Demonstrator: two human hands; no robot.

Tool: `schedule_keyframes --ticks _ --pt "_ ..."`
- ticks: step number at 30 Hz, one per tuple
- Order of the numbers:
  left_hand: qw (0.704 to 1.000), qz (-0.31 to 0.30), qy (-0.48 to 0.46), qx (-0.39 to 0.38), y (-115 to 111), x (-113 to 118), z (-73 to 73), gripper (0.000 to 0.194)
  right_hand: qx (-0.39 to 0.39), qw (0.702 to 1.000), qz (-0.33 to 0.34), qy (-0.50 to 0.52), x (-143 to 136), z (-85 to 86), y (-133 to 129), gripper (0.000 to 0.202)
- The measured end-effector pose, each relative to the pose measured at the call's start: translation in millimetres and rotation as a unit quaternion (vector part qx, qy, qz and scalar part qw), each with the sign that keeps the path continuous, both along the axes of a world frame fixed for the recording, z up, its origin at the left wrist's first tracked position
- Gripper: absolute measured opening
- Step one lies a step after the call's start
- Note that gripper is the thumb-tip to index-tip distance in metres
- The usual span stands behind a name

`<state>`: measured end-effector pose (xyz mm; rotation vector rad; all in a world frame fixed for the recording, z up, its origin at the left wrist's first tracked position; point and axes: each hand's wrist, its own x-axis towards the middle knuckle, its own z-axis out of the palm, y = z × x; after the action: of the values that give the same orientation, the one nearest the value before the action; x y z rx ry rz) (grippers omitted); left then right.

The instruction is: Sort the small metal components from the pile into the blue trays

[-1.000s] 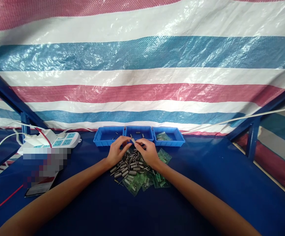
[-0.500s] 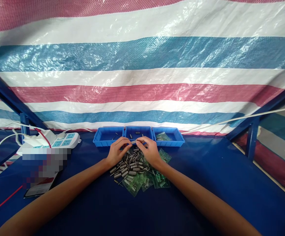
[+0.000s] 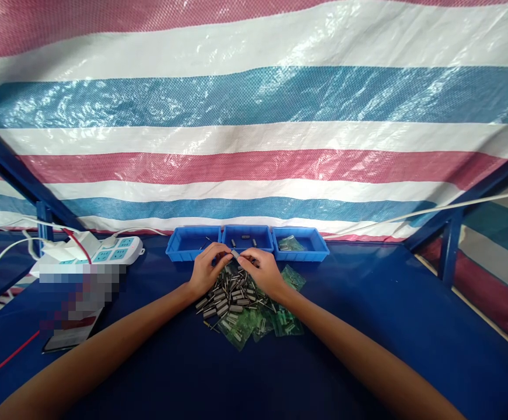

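Observation:
A small grey metal cylinder (image 3: 235,254) is held up between my two hands, above the pile. My left hand (image 3: 210,265) pinches at its left end with closed fingertips. From the other side, the thumb and fingers of my right hand (image 3: 263,269) are closed on it too. Below lies a heap of loose metal parts (image 3: 225,300), short grey cylinders mixed with thin pins or rivets. Green-tinted clear bags (image 3: 239,326) with small pieces inside lie along the front and right of the heap. My right wrist partly covers some bags.
Three blue bins stand behind the hands: the left bin (image 3: 181,255) and middle bin (image 3: 266,233) hold a few metal parts, the right bin (image 3: 309,255) a green bag. At left are a white power strip (image 3: 125,252), cables and a dark flat device (image 3: 72,338).
The grey cylinder has tilted between my fingertips, and my right hand has shifted slightly left and down. My left hand stays nearly in place; the heap and bins look the same.

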<state>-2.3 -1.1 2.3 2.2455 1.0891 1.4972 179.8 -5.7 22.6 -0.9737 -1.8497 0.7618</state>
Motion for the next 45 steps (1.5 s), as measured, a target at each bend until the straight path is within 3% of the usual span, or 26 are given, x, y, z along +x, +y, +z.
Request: schedule_keyframes --ticks 4,8,15,18,21,30,45 --pt "1.000 -0.004 0.006 -0.005 -0.1 -0.3 0.4 0.015 -0.042 0.998 0.031 0.016 -1.3 2.2 -2.4 0.029" --pt "1.000 -0.002 0.008 -0.013 -0.8 0.0 1.0 0.017 -0.168 0.976 0.046 0.130 -0.4 3.4 1.2 0.026" --pt "1.000 0.000 0.012 -0.011 -1.7 0.5 1.4 0.016 -0.350 0.860 -0.017 0.371 7.9 12.6 12.0 0.023" --pt "1.000 -0.003 0.016 -0.007 -2.0 0.5 2.2 0.016 -0.407 0.816 -0.033 0.410 10.0 18.2 12.3 0.022" --pt "1.000 -0.007 0.019 -0.002 -2.3 0.9 3.1 0.015 -0.437 0.790 -0.033 0.429 9.6 21.6 10.3 0.021" --pt "1.000 -0.010 0.019 -0.004 -2.1 1.1 2.7 0.015 -0.471 0.761 -0.030 0.446 10.3 20.6 12.1 0.014" --pt "1.000 -0.015 0.020 -0.007 -2.3 1.4 3.6 0.015 -0.485 0.747 -0.021 0.455 10.6 17.9 14.1 0.008"
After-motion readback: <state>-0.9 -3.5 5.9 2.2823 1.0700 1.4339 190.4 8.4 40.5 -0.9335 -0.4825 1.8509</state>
